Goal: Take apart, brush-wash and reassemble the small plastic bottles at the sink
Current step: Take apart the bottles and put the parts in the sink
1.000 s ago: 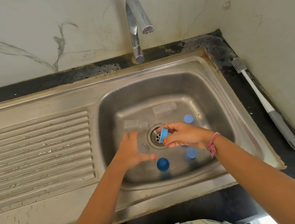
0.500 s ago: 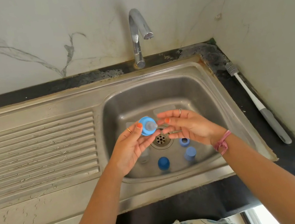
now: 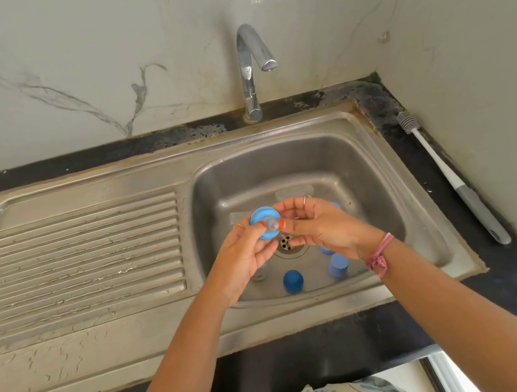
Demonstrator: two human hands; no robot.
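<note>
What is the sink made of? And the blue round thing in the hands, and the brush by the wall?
Sink: looks like steel, dull grey and brushed, with soft reflections. Blue ring, pinched in the left hand: probably plastic, smooth, even colour; its grey middle could be rubber. Brush: white stem and grey grip look plastic; the bristles can't be told.

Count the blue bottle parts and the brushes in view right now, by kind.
Blue ring, held over the basin: 1
Dark blue cap in basin: 1
Light blue pieces in basin, two partly hidden: 3
Brush on counter: 1
Total: 6
</note>
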